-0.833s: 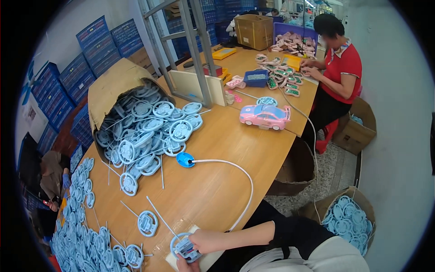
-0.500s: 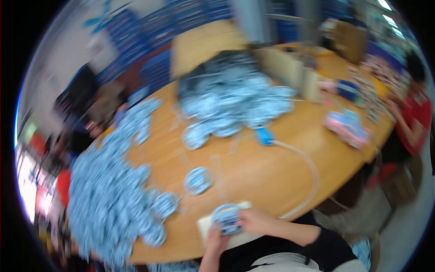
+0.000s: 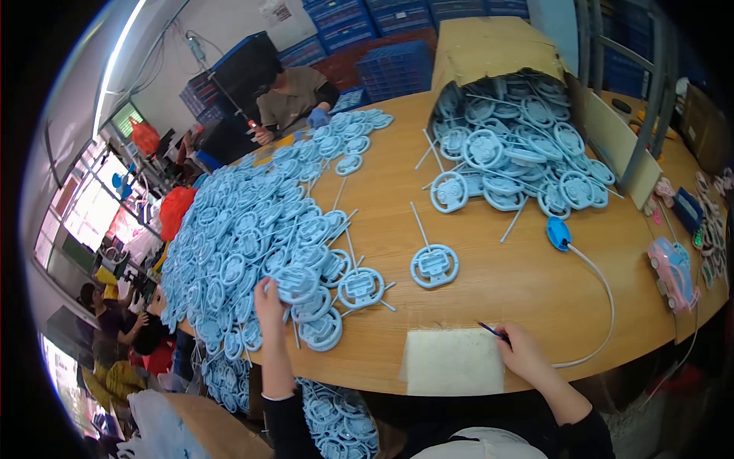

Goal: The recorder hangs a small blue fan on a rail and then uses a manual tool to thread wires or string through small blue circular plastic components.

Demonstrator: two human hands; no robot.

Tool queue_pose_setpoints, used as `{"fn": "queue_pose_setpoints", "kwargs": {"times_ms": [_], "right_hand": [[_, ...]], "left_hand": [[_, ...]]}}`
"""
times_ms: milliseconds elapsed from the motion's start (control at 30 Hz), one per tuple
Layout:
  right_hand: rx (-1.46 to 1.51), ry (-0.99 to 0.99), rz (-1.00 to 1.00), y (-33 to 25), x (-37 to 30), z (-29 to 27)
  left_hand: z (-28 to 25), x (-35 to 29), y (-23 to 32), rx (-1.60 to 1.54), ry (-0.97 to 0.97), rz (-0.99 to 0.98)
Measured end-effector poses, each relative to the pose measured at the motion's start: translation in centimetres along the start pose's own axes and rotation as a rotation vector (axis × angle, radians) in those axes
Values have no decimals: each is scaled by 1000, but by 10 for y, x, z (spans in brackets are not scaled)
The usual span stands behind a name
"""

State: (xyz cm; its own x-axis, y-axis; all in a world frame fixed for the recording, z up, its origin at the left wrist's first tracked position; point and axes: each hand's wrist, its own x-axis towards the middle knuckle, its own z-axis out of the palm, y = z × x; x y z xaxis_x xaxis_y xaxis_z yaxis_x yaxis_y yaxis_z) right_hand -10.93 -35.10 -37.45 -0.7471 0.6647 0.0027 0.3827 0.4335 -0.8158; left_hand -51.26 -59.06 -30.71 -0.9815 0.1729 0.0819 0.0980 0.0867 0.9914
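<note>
At the near edge of a big heap of light blue plastic steering wheels with thin stems (image 3: 237,252), my left hand (image 3: 269,307) pinches the rim of one toy steering wheel (image 3: 297,284). More wheels lie right under and beside it. My right hand (image 3: 526,353) is closed around a thin dark pen-like tool (image 3: 493,331), whose tip points left over a pale square pad (image 3: 454,366) at the table's near edge. Beyond the pad a single toy steering wheel (image 3: 434,266) lies flat with its stem pointing away.
A cardboard box (image 3: 489,47) on its side spills more wheels at the back. A blue plug-like piece on a white cable (image 3: 559,232) lies to the right, near a pink toy car (image 3: 673,274). Across the table a gloved co-worker (image 3: 294,98) sits behind the heap.
My left hand has gone from the pad to the heap, with a steering wheel in its fingers. My right hand has come off the wheel and stays by the pad. The view has turned left.
</note>
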Motion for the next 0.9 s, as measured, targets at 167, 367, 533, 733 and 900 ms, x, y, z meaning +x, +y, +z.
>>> {"fn": "queue_pose_setpoints", "kwargs": {"times_ms": [167,367,533,733,900], "right_hand": [[56,-27,-19,6,1,-1],[205,-4,83,9,4,-4],[227,-5,16,-6,5,-2],[212,69,77,10,-19,-13],[297,50,114,11,-28,-18]], "left_hand": [[3,24,-12,934,66,218],[164,-102,20,682,-454,357],[239,-101,-19,971,-488,451],[255,-103,-30,954,-500,342],[223,-121,-8,788,-628,287]]}}
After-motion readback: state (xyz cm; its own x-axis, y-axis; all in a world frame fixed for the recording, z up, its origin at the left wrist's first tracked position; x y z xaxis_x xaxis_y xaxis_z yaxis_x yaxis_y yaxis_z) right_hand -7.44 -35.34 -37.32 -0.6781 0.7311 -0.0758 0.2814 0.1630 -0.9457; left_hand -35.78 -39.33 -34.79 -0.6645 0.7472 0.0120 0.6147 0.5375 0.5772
